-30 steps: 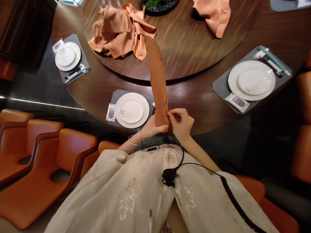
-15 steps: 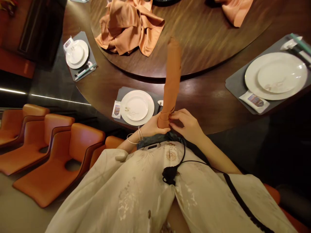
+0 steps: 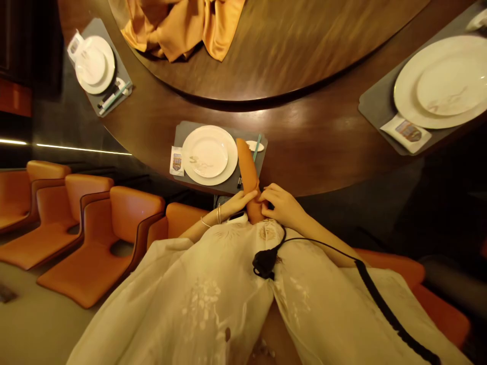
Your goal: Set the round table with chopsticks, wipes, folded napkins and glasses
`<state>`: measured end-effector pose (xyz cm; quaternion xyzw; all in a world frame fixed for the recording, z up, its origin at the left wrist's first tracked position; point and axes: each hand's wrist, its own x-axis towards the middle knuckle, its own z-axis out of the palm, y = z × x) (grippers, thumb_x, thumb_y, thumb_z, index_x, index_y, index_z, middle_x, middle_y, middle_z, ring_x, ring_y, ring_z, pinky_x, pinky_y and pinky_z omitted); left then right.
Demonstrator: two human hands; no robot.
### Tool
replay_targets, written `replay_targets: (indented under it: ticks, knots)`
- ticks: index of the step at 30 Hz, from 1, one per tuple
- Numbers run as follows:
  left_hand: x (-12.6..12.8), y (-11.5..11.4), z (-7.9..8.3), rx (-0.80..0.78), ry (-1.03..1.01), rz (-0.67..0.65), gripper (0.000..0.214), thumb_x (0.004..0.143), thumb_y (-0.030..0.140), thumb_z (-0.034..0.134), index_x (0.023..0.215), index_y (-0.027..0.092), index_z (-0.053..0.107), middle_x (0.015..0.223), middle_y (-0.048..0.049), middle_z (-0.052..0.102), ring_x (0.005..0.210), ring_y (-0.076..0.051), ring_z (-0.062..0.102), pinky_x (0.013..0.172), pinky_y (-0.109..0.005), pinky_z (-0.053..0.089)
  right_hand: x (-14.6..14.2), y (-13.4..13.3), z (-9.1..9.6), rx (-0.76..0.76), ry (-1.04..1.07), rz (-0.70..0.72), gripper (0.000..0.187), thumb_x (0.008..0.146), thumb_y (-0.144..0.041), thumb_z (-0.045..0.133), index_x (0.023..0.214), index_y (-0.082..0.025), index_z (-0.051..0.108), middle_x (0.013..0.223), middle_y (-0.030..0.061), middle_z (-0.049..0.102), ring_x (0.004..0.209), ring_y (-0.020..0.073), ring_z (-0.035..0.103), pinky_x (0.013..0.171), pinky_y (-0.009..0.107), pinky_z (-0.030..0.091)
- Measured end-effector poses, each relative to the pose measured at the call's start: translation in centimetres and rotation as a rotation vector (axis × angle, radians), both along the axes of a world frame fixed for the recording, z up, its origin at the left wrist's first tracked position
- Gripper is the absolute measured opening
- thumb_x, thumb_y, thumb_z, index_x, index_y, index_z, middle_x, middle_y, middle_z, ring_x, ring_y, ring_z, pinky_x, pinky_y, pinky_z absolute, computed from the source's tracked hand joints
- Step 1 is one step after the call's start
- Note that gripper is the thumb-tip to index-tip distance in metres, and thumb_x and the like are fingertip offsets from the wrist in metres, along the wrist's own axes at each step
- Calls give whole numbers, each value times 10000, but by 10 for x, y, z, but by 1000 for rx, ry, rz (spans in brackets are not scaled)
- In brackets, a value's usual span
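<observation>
A rolled orange cloth napkin [image 3: 247, 165] stands out from my body, its upper end leaning to the left over the place setting. My left hand [image 3: 236, 204] is closed around its lower part, thumb lying across the cloth. From the other side, my right hand [image 3: 284, 207] pinches the roll's edge between thumb and bent fingers. Just left of the napkin lies a stack of white plates [image 3: 208, 154] on a grey placemat [image 3: 184, 128], with a white packet [image 3: 177, 161] beside it and chopsticks [image 3: 257, 147] partly behind the napkin.
Crumpled orange napkins [image 3: 182, 30] lie on the raised round turntable [image 3: 289, 56]. Two more settings, with left plates [image 3: 95, 66] and right plates [image 3: 441, 83], sit along the wooden table [image 3: 315, 147]. Orange chairs [image 3: 91, 248] stand at the left. A black cord [image 3: 315, 243] hangs across my front.
The napkin has tipped from upright toward the left and its top now reaches less far over the table. Both hands have moved slightly lower, still on it. The view has shifted.
</observation>
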<state>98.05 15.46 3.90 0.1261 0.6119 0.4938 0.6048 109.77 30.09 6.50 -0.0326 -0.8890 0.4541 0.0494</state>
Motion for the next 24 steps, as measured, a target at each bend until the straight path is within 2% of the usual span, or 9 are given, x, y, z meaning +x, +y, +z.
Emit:
replay_targets:
  ticks: [4, 8, 12, 15, 19, 22, 24]
  knots:
    - [2, 8, 6, -20, 149, -60, 286, 806, 389, 543, 800, 117, 633, 799, -31, 638, 779, -159, 567, 769, -270, 468, 11, -6, 1, 60, -1, -43, 200, 761, -90, 520, 837, -231, 640, 762, 42, 635, 842, 228, 527, 914, 437, 493]
    - [1, 18, 17, 12, 316, -145, 239, 815, 310, 481, 793, 118, 621, 764, -3, 614, 739, -140, 540, 723, -244, 452, 17, -4, 8, 104, -1, -55, 239, 782, -90, 503, 895, -230, 661, 799, 47, 645, 886, 235, 529, 1001, 485, 457]
    - [3, 21, 22, -11, 403, -216, 240, 825, 305, 458, 729, 126, 586, 697, 10, 573, 683, -128, 507, 663, -234, 434, 19, 0, 14, 100, -30, -40, 216, 790, -75, 495, 843, -224, 642, 792, 51, 644, 881, 234, 516, 947, 453, 484]
    - [5, 22, 23, 1, 433, -244, 246, 832, 312, 451, 739, 129, 587, 687, 15, 557, 674, -124, 499, 656, -232, 430, 20, 4, 17, 38, -48, 35, 197, 788, -68, 501, 818, -218, 626, 802, 58, 638, 909, 239, 507, 899, 430, 494]
    - [5, 23, 24, 12, 462, -267, 238, 826, 299, 448, 720, 133, 581, 666, 22, 536, 647, -114, 482, 631, -228, 417, 21, 8, 20, -42, -65, 115, 200, 800, -63, 488, 787, -217, 614, 834, 63, 614, 965, 241, 485, 916, 435, 478]
    - [3, 21, 25, -16, 483, -243, 273, 841, 325, 451, 701, 129, 581, 653, 18, 538, 642, -119, 490, 638, -240, 425, 22, 9, 20, -8, -53, 128, 192, 814, -75, 492, 828, -214, 625, 870, 69, 599, 988, 241, 477, 949, 456, 453]
    - [1, 20, 26, -15, 461, -220, 322, 869, 370, 450, 747, 120, 612, 693, 2, 586, 682, -136, 534, 678, -255, 452, 24, 10, 22, 36, -42, 130, 135, 839, -134, 536, 890, -204, 640, 970, 91, 600, 1028, 246, 481, 942, 450, 451]
